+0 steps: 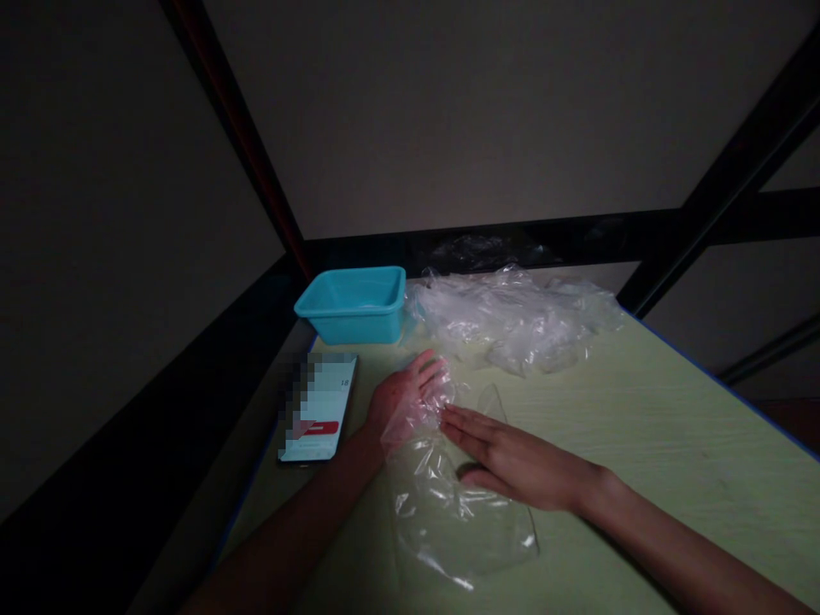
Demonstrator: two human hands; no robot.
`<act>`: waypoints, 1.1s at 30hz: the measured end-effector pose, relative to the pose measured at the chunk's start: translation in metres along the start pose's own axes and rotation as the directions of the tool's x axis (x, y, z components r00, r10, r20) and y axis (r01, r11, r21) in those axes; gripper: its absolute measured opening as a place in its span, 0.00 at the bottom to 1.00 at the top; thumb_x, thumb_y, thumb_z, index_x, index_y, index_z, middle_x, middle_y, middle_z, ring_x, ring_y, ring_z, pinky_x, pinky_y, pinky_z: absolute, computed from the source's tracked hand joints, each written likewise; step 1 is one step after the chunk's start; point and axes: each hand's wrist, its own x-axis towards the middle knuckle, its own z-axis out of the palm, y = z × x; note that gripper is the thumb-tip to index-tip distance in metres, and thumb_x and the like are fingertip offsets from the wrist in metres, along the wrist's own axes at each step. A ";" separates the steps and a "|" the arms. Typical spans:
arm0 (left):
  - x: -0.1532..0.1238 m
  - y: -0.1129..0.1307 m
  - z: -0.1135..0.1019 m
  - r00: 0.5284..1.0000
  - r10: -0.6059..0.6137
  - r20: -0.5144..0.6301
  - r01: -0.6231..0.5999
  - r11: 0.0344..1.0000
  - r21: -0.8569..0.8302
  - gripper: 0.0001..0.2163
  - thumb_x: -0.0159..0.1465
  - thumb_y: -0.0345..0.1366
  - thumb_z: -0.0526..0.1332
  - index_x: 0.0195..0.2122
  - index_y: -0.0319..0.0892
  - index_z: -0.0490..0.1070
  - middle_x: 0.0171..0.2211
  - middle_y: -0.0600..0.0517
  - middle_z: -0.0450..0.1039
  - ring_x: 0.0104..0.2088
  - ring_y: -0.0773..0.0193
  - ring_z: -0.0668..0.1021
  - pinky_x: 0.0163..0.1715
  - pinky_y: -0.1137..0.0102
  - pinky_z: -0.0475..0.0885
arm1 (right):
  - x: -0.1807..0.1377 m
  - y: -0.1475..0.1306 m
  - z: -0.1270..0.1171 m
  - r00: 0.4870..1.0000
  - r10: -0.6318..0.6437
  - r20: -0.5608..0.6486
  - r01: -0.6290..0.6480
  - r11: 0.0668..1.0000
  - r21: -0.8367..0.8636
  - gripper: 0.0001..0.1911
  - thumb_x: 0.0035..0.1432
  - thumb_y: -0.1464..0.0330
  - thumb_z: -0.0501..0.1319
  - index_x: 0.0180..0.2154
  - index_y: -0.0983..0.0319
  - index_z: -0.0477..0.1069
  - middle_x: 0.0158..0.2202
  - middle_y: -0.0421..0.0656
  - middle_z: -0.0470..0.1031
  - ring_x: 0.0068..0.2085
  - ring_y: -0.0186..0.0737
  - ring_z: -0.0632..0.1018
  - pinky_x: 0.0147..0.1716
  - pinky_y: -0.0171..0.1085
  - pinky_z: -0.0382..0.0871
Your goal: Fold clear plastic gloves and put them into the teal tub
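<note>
A clear plastic bag [448, 521] lies flat on the pale green table [641, 444] in front of me. My right hand [512, 461] rests flat on it, fingers stretched out and pointing left, pressing the film down. My left hand [403, 397] is at the bag's upper left end, partly under the crinkled film, with its fingers curled round the plastic edge. Behind both hands lies a heap of more clear plastic bags [518, 316].
A turquoise plastic tub [352, 312] stands at the table's far left corner. A phone [319, 408] with a lit screen lies left of my left hand near the table edge. Dark metal frame bars [723, 171] run behind the table.
</note>
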 end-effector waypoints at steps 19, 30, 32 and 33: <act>-0.022 -0.015 0.005 0.836 0.544 -0.068 -0.420 0.715 0.559 0.14 0.47 0.19 0.62 0.31 0.44 0.75 0.40 0.51 0.72 0.54 0.56 0.66 0.56 0.68 0.58 | -0.022 -0.001 -0.023 0.987 0.112 -0.114 -0.144 0.934 -0.328 0.11 0.61 0.72 0.55 0.30 0.64 0.73 0.33 0.48 0.78 0.35 0.45 0.79 0.46 0.51 0.70; -0.027 -0.029 0.003 0.888 0.360 0.285 -0.403 0.314 0.860 0.18 0.47 0.22 0.62 0.38 0.47 0.75 0.42 0.47 0.69 0.49 0.47 0.65 0.58 0.59 0.51 | -0.007 0.001 -0.004 0.967 0.140 -0.211 -0.225 0.856 -0.465 0.10 0.59 0.77 0.52 0.37 0.68 0.71 0.41 0.54 0.75 0.37 0.48 0.76 0.32 0.45 0.73; -0.026 -0.028 0.003 0.894 0.371 0.250 -0.381 0.338 0.861 0.17 0.47 0.22 0.61 0.36 0.48 0.75 0.40 0.48 0.68 0.48 0.48 0.65 0.58 0.59 0.50 | -0.008 0.002 -0.003 0.967 0.141 -0.213 -0.226 0.861 -0.456 0.10 0.59 0.77 0.52 0.38 0.69 0.71 0.50 0.59 0.70 0.41 0.51 0.76 0.35 0.47 0.74; -0.025 -0.028 0.002 0.898 0.376 0.228 -0.370 0.364 0.855 0.17 0.47 0.22 0.61 0.35 0.48 0.76 0.39 0.48 0.68 0.48 0.48 0.65 0.58 0.60 0.49 | -0.008 0.002 -0.003 0.967 0.147 -0.207 -0.228 0.861 -0.455 0.10 0.59 0.77 0.52 0.38 0.69 0.71 0.53 0.61 0.68 0.43 0.52 0.76 0.36 0.48 0.74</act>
